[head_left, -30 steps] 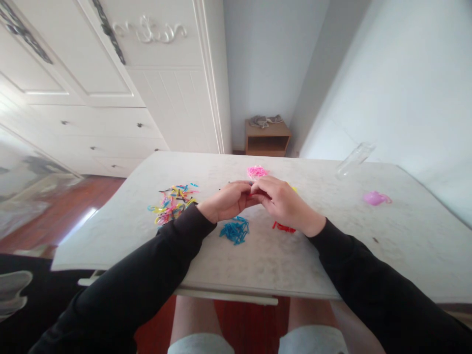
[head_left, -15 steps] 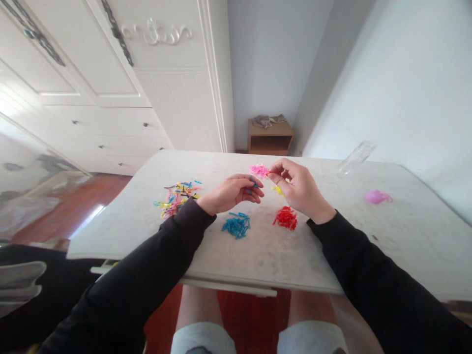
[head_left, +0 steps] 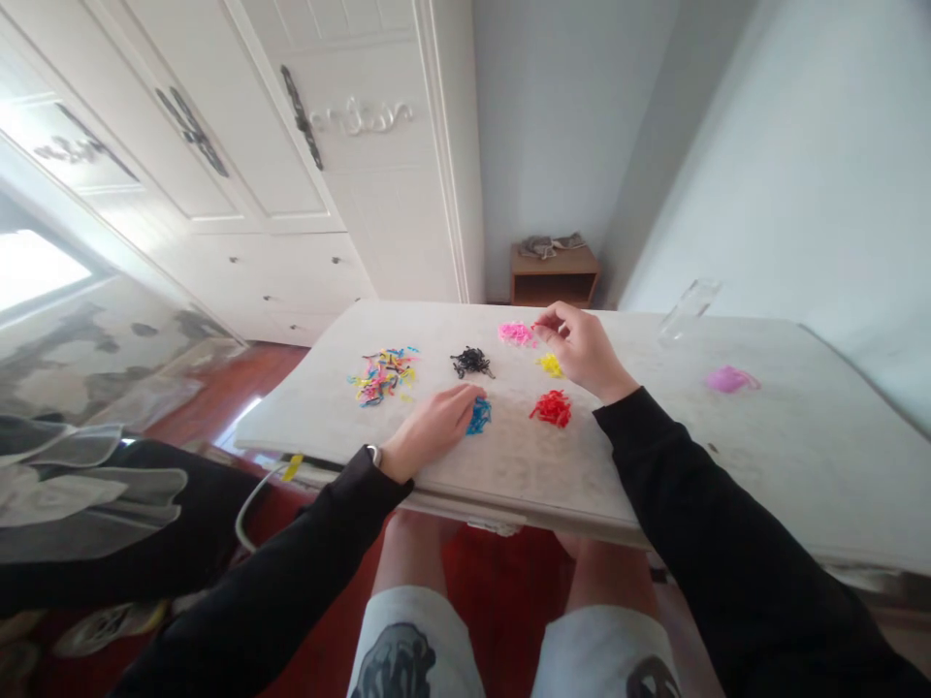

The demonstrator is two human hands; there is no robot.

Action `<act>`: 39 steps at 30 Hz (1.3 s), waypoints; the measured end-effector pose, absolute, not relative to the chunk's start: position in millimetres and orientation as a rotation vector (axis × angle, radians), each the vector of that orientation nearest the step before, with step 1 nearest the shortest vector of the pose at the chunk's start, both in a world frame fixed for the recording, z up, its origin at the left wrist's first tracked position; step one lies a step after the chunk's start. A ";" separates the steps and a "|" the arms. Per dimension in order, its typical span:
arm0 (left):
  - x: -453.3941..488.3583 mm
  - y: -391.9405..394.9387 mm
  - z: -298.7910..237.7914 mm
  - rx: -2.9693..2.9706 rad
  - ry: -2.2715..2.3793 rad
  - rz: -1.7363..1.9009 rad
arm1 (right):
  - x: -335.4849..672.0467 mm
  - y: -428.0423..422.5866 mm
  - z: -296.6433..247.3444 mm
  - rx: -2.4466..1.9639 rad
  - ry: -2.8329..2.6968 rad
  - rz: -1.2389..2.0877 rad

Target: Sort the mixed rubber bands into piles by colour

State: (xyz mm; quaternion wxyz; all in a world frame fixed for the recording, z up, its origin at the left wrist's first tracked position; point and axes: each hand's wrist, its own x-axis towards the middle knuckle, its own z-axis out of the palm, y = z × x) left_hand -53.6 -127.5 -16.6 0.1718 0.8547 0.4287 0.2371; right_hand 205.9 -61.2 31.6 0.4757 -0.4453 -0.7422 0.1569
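Note:
My left hand [head_left: 437,423] is palm down over the pile of small blue band-like pieces [head_left: 479,417]. Its fingers are drawn together, and their tips are hidden from me. Farther back, my right hand [head_left: 574,347] pinches a small red band-like piece between thumb and fingertips, beside the pink pile [head_left: 516,334]. A yellow pile [head_left: 551,365] lies just under that hand, and a red pile [head_left: 551,408] is nearer to me. Between the hands and farther left sits a black pile [head_left: 472,363]. A mixed-colour heap [head_left: 384,375] spreads on the left.
The white table [head_left: 611,465] carries a clear glass container [head_left: 688,312] lying tilted at the back right and a pinkish-purple object [head_left: 731,379] on the right. A white wardrobe [head_left: 393,213] and a small wooden stand [head_left: 555,276] are beyond the table.
My left hand has come down and nearer onto the blue pile, uncovering the black pile. My right hand stays near the pink pile with the red piece. The view has turned left.

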 end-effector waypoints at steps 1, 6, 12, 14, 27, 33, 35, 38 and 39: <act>-54.0 -131.2 -18.9 2.481 1.195 0.646 | 206.4 -61.0 31.3 -1.091 -1.812 0.384; -56.5 -140.9 -21.6 2.652 1.129 0.710 | 210.3 -61.5 31.0 -1.109 -1.798 0.396; -55.9 -140.6 -23.0 2.626 1.247 0.886 | 229.5 -61.1 29.0 -1.158 -2.070 0.632; -54.0 -138.9 -24.7 2.593 1.316 0.874 | 238.3 -62.1 27.2 -1.186 -2.214 0.774; -49.2 -133.6 -28.3 2.552 1.239 0.742 | 264.1 -77.6 22.1 -1.275 -2.407 1.047; -49.2 -133.5 -28.6 2.523 1.242 0.775 | 263.1 -78.2 18.4 -1.286 -2.391 0.905; -49.4 -133.3 -28.6 2.517 1.248 0.777 | 261.0 -77.9 18.3 -1.252 -2.384 0.878; -49.5 -133.0 -28.4 2.514 1.254 0.776 | 257.9 -78.0 18.6 -1.219 -2.400 0.913; -49.5 -133.0 -28.3 2.515 1.255 0.777 | 257.4 -78.1 18.6 -1.213 -2.406 0.931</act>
